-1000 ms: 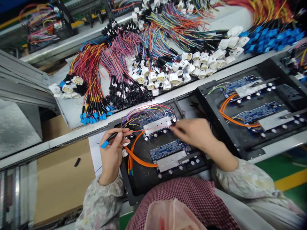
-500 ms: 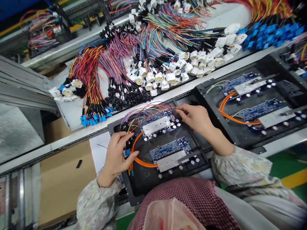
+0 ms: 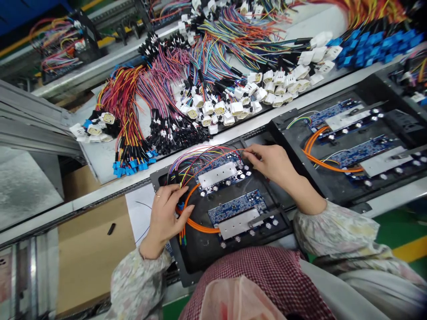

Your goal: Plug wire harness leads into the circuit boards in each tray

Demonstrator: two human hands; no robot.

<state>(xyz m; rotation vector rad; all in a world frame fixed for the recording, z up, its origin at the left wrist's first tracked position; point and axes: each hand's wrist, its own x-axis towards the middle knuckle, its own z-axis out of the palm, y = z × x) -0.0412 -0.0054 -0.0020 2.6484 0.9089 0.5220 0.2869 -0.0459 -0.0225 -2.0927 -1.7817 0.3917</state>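
A thin red-orange wire (image 3: 218,156) is pinched between the thumb and forefinger of my right hand (image 3: 271,163), at the upper right corner of the upper blue circuit board (image 3: 205,170). From there it runs left over the board toward the bundle of coloured wires (image 3: 176,168). My left hand (image 3: 167,215) is over the left side of the black tray (image 3: 196,260), its thumb apart from its bent fingers. The fingers rest by the wire bundle, and a blue connector (image 3: 180,205) shows in the gap. Thick orange cables (image 3: 200,227) curve from beside this hand to the boards.
A lower circuit board (image 3: 233,206) with a metal plate shares the tray. To the right sits a second tray (image 3: 293,149) with similar boards. Piles of wire harnesses with white connectors (image 3: 236,108) and blue connectors (image 3: 131,166) lie behind the metal rail (image 3: 140,174).
My left thumb has moved up closer to the fingers, and the blue connector beside it has shifted slightly up and is more covered. My right hand keeps its pinch almost in place.
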